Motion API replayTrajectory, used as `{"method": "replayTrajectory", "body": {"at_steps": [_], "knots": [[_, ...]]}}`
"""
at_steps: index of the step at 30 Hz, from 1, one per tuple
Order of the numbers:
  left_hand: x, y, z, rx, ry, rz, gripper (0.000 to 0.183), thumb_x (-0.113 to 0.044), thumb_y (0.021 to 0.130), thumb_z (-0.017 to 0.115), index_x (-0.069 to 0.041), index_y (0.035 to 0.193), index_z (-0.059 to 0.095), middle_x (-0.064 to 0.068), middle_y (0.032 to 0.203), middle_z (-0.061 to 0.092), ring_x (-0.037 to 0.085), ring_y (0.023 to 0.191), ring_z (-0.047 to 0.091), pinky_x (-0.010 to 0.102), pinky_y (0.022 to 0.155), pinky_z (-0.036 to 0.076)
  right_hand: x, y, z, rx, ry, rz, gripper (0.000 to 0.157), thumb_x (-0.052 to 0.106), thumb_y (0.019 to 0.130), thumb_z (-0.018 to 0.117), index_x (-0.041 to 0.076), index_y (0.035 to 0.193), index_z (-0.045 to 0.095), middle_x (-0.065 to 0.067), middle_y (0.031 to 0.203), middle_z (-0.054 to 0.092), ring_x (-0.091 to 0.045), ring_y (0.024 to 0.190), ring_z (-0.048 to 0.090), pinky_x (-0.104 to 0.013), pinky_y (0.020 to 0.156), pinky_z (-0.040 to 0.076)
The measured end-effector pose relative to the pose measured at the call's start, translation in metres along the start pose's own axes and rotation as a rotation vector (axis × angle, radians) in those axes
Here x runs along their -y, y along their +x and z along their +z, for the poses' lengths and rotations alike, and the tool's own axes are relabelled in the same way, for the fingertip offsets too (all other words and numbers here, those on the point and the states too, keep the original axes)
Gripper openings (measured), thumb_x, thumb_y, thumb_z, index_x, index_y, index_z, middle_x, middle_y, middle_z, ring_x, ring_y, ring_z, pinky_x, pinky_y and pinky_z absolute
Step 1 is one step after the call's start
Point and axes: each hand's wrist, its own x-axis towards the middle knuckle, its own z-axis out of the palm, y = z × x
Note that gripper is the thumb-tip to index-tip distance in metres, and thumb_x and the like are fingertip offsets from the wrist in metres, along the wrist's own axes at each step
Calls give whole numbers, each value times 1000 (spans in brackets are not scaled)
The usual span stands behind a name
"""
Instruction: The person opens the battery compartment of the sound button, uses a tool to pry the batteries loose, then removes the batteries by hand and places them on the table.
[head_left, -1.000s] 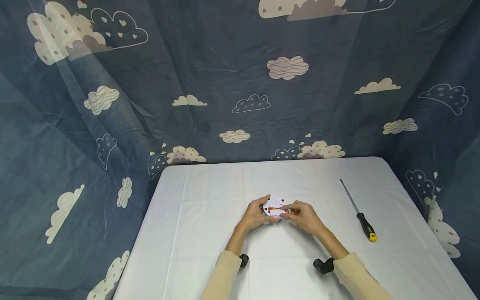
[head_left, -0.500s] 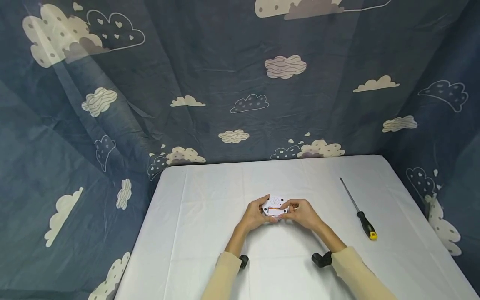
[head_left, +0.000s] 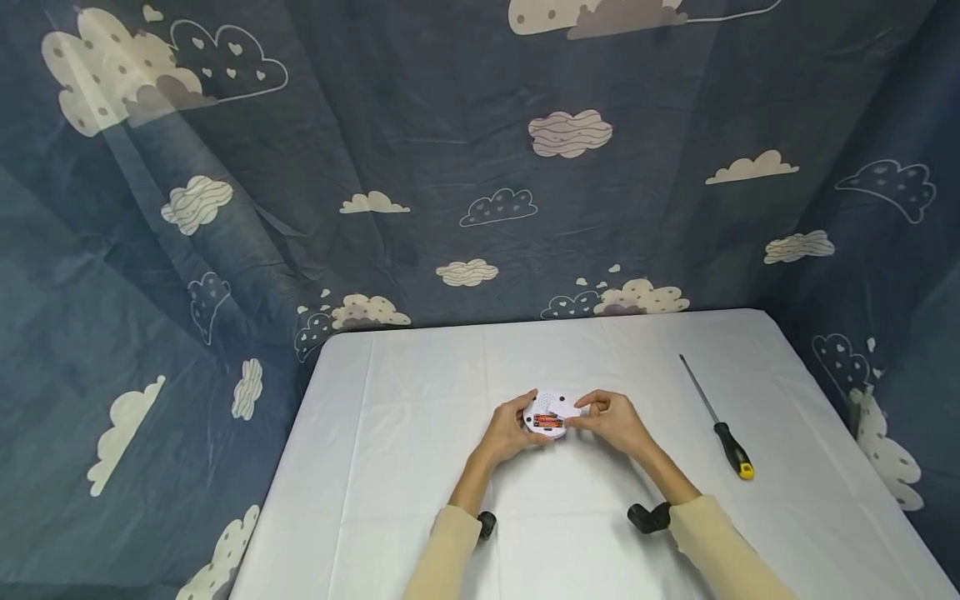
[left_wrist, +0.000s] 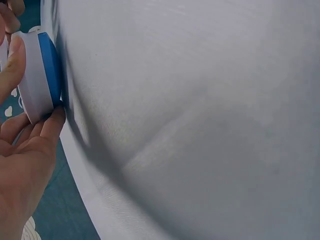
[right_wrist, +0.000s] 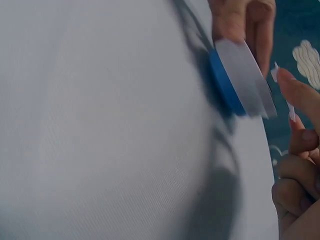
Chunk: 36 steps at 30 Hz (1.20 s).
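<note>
My left hand (head_left: 507, 432) grips a round battery device (head_left: 547, 432) by its left rim, just above the table. Its white back faces up, with speaker holes and a battery compartment. Orange-red batteries (head_left: 548, 422) lie exposed in that compartment. In the left wrist view the device's other side is blue, and my thumb and fingers span the white rim. My right hand (head_left: 617, 423) pinches a thin white battery cover (head_left: 564, 409) between thumb and forefinger. Seen from the right wrist, the cover (right_wrist: 292, 111) stands apart from the device (right_wrist: 242, 75).
A screwdriver (head_left: 731, 448) with a black-and-yellow handle lies on the right of the white-clothed table (head_left: 420, 375), its tip pointing to the back. A dark blue cloud-print curtain (head_left: 420, 125) hangs behind and at both sides.
The battery cover was over the compartment half a second ago; now my right hand has lifted it away, up and to the right, uncovering the batteries. My left hand has hardly moved.
</note>
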Motion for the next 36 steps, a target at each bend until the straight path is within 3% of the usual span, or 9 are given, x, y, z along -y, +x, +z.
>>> {"method": "replayTrajectory", "body": {"at_steps": [6,10,13,17,19,22,27,36], "knots": [[-3,-1,1,-13,-6,-18,94,-5,74,92,1,155,43,20,160,45,30,148,47,33,120,41,-18,13,-39,-249,-137,54,48,31,78,92,-1,106,71,2,64,51,-8,55,42,-23,51,37],[-3,-1,1,-15,-8,-18,95,-5,74,92,2,154,43,21,160,45,30,147,48,33,119,42,-35,27,-65,-423,-240,104,52,38,78,91,-3,106,73,-11,68,64,-12,57,50,-24,52,40],[-3,-1,2,-15,-14,-17,95,-4,74,92,2,155,43,21,160,45,31,147,48,33,119,42,-43,37,-81,-532,-295,190,56,41,80,89,-5,109,74,-26,91,75,-26,64,62,-28,53,42],[-2,-2,3,-8,-27,-25,95,-4,74,92,0,155,43,20,161,44,31,147,47,32,118,42,-50,48,-94,-635,-315,338,56,40,84,86,-4,116,74,-30,123,71,-45,98,69,-43,67,51],[-3,-2,2,-8,-35,-32,95,-3,74,91,0,155,42,20,161,44,31,147,47,31,118,43,-53,53,-97,-663,-316,396,54,38,85,84,-4,118,72,-30,128,68,-49,110,66,-51,78,52],[-4,-3,1,-9,-45,-34,94,-1,75,91,1,155,42,21,160,44,31,147,48,31,117,43,-59,56,-97,-679,-316,437,52,36,87,81,-5,117,71,-31,128,68,-49,114,64,-56,85,49],[-4,-4,0,-1,-38,-24,95,-2,75,91,1,155,41,21,161,43,31,148,47,30,117,43,-65,54,-95,-698,-343,435,48,32,87,83,-7,112,71,-32,118,70,-48,103,66,-51,74,45],[-3,-2,0,4,-43,-35,96,-4,75,91,1,156,40,21,162,41,30,149,45,31,119,41,-65,43,-94,-707,-347,396,52,37,87,81,-6,115,70,-32,119,70,-49,103,66,-49,69,45]]}}
